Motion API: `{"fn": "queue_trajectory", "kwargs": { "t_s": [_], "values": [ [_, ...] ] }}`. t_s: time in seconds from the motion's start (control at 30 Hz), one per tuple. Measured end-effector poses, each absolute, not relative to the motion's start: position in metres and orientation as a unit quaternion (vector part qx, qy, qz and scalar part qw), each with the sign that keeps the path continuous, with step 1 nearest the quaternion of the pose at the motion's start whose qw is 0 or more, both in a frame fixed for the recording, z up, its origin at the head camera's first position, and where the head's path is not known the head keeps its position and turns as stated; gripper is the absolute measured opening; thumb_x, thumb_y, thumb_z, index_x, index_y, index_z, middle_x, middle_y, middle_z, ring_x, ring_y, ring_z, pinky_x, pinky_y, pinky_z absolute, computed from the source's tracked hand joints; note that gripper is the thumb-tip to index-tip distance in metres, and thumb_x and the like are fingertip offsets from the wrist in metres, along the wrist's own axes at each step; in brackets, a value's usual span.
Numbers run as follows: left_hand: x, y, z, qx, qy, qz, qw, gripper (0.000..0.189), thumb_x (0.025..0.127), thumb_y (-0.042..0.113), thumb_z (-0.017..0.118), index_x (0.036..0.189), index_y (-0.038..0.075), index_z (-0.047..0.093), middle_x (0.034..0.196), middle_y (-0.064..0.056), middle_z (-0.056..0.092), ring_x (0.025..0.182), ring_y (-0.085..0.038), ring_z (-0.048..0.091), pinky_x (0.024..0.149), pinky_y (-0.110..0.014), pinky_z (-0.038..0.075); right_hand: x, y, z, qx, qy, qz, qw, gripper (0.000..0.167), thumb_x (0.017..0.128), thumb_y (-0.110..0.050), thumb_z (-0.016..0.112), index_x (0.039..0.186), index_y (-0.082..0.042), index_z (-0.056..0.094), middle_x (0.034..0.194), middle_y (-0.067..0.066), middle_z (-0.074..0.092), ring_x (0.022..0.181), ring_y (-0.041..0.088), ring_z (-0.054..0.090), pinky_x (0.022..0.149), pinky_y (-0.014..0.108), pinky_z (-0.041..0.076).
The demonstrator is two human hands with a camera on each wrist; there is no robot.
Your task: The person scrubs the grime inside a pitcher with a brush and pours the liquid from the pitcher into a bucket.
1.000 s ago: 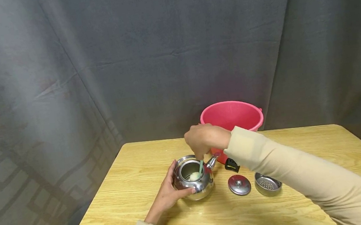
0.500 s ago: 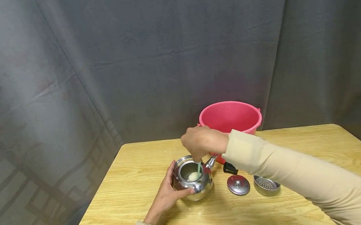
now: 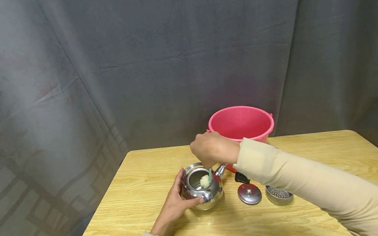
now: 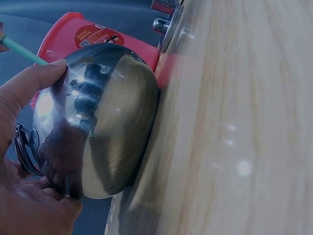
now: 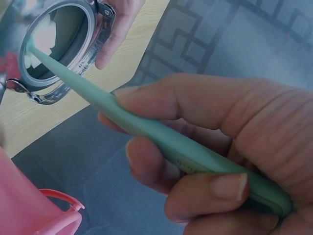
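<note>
One bare left hand (image 3: pixel 175 206) grips the side of a round, polished silver metal kettle (image 3: pixel 209 200) at lower centre of the frame, thumb along its near face. The right hand (image 3: pixel 214 149), just above the kettle's open mouth, grasps a slim mint-green brush (image 5: pixel 151 131); its long axis slants down from the fingers into the opening, where its white head shows. Only the right hand holds the brush. Right of the kettle lie a round metal lid (image 3: pixel 249 194) and a shallow perforated metal strainer (image 3: pixel 279 197); behind, right of centre, stands a pink plastic bucket (image 3: pixel 241 120).
</note>
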State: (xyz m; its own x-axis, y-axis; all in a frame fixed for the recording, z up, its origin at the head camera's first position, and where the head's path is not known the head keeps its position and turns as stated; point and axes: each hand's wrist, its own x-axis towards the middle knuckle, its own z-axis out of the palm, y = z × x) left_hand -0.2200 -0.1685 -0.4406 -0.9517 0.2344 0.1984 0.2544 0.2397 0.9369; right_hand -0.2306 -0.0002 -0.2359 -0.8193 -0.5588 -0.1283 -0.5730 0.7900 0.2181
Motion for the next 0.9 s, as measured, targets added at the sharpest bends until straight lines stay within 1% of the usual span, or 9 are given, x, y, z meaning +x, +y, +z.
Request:
{"fn": "queue_trajectory", "kwargs": {
  "t_s": [0.17, 0.37, 0.47, 0.67, 0.77, 0.9],
  "values": [
    [-0.221, -0.169, -0.441, -0.156, -0.784, -0.601, 0.006, 0.112, 0.069, 0.017, 0.088, 0.155, 0.008, 0.016, 0.154, -0.021, 0.025, 0.140, -0.036, 0.025, 0.113, -0.051, 0.016, -0.230, 0.004, -0.237, -0.308, 0.944, 0.113, 0.022, 0.010, 0.078, -0.010, 0.076, 0.087, -0.009, 0.071, 0.068, 0.000, 0.059, 0.061, 0.016, 0.054, 0.057, 0.030, 0.055],
    [-0.220, -0.170, -0.442, -0.162, -0.779, -0.606, 0.005, 0.111, 0.070, 0.016, 0.087, 0.155, 0.007, 0.016, 0.154, -0.022, 0.026, 0.140, -0.037, 0.025, 0.113, -0.051, 0.017, -0.229, 0.012, -0.241, -0.315, 0.944, 0.099, 0.006, 0.010, 0.077, -0.011, 0.078, 0.080, -0.011, 0.069, 0.068, 0.000, 0.058, 0.063, 0.016, 0.055, 0.057, 0.035, 0.056],
    [-0.221, -0.170, -0.442, -0.162, -0.778, -0.607, 0.006, 0.111, 0.070, 0.016, 0.087, 0.155, 0.007, 0.017, 0.154, -0.022, 0.026, 0.140, -0.037, 0.025, 0.113, -0.051, 0.018, -0.228, 0.016, -0.244, -0.316, 0.944, 0.093, -0.006, 0.010, 0.077, -0.009, 0.077, 0.077, -0.011, 0.067, 0.069, 0.002, 0.058, 0.063, 0.017, 0.055, 0.056, 0.037, 0.056],
    [-0.221, -0.171, -0.441, -0.162, -0.775, -0.611, 0.002, 0.111, 0.070, 0.015, 0.087, 0.155, 0.008, 0.016, 0.154, -0.022, 0.024, 0.140, -0.037, 0.024, 0.113, -0.051, 0.017, -0.226, 0.023, -0.248, -0.320, 0.945, 0.072, -0.020, 0.010, 0.077, -0.007, 0.075, 0.076, -0.010, 0.066, 0.067, 0.002, 0.056, 0.062, 0.017, 0.054, 0.053, 0.036, 0.055],
    [-0.222, -0.171, -0.441, -0.164, -0.775, -0.611, 0.002, 0.111, 0.070, 0.015, 0.087, 0.155, 0.007, 0.016, 0.154, -0.023, 0.025, 0.140, -0.037, 0.024, 0.113, -0.051, 0.016, -0.225, 0.027, -0.251, -0.325, 0.944, 0.054, -0.029, 0.012, 0.078, -0.004, 0.073, 0.072, -0.010, 0.064, 0.064, 0.001, 0.055, 0.059, 0.017, 0.054, 0.052, 0.036, 0.055],
    [-0.221, -0.171, -0.442, -0.164, -0.778, -0.606, 0.006, 0.112, 0.069, 0.015, 0.087, 0.155, 0.007, 0.016, 0.153, -0.023, 0.025, 0.140, -0.037, 0.025, 0.113, -0.051, 0.017, -0.223, 0.032, -0.254, -0.321, 0.946, 0.026, -0.028, 0.020, 0.075, 0.002, 0.071, 0.065, -0.011, 0.061, 0.058, -0.001, 0.053, 0.053, 0.016, 0.050, 0.049, 0.030, 0.050]
  ]
}}
